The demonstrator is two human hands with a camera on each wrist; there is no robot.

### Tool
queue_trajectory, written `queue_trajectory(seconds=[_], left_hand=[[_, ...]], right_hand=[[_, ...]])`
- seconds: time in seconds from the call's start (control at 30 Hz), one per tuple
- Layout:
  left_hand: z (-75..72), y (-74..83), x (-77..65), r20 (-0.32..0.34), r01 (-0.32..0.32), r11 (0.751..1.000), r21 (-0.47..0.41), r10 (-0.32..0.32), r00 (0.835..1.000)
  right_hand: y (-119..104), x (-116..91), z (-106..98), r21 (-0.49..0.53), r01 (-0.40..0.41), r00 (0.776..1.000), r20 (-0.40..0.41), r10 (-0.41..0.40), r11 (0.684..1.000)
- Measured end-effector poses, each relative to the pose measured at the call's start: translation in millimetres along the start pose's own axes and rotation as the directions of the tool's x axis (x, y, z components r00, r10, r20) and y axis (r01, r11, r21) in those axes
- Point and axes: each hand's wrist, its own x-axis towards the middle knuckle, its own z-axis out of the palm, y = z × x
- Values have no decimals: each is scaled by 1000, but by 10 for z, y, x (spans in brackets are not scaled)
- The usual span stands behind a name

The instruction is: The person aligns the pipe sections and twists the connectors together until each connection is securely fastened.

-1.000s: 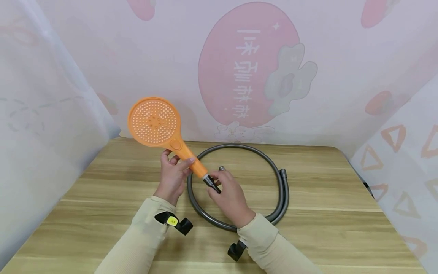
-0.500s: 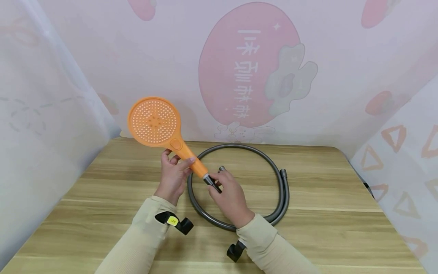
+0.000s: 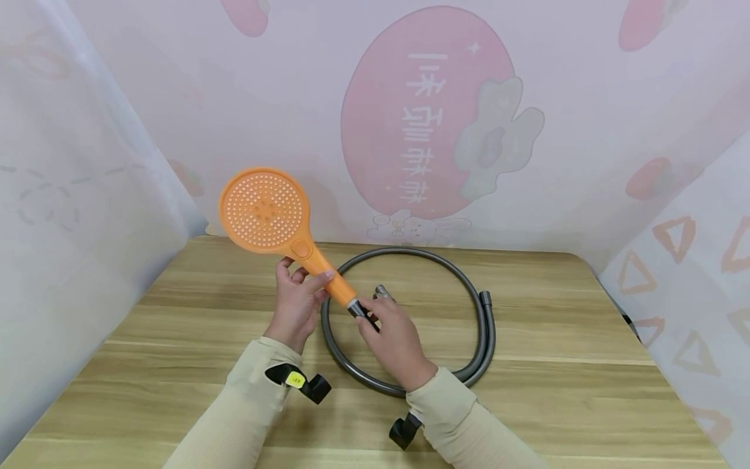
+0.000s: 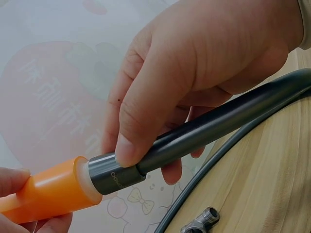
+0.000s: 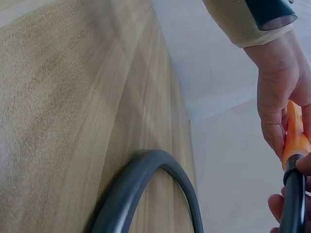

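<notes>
An orange hand shower (image 3: 263, 212), its spray face toward the head camera, is held tilted above the table. The left hand (image 3: 295, 303) grips its handle between thumb and fingers. At the handle's lower end, the right hand (image 3: 398, 335) pinches the dark grey connector (image 4: 116, 174) of a shower hose (image 3: 404, 250). In the left wrist view, the connector sits against a white collar (image 4: 86, 177) on the handle; how far it is threaded cannot be seen. From there the hose runs under the right hand and loops on the table.
A small metal fitting (image 4: 201, 221) lies on the wooden table (image 3: 586, 391) inside the hose loop, partly behind the right hand in the head view. The hose's free end (image 3: 485, 298) lies at the right. Printed cloth walls (image 3: 586, 195) stand behind and at both sides.
The right hand's fingers have shifted slightly at the connector, and more of the metal fitting shows behind them. The left hand and hand shower stay in place.
</notes>
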Motion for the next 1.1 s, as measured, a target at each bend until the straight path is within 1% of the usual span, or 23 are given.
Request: queue_trajectory(seconds=[0.17, 0.27, 0.47, 0.73, 0.97, 1.1], left_hand=[[-9, -11, 7, -1, -6, 1000, -9, 6, 1000], [-17, -8, 4, 2, -9, 1000, 1, 9, 1000], [-27, 1, 4, 2, -1, 1000, 16, 1, 1000], [-28, 3, 11, 9, -1, 1000, 14, 0, 1000], [-20, -3, 13, 7, -4, 1000, 9, 4, 1000], [-16, -5, 12, 3, -3, 1000, 6, 3, 1000]], right_hand=[[2, 15, 2, 18, -25, 998, 53, 24, 1000], [7, 25, 8, 31, -45, 996, 81, 42, 999], [12, 40, 9, 49, -106, 986, 133, 98, 993], [10, 46, -9, 111, -149, 978, 167, 129, 983], [26, 62, -19, 155, -218, 962, 201, 186, 964], [36, 67, -27, 179, -241, 956, 214, 201, 954]])
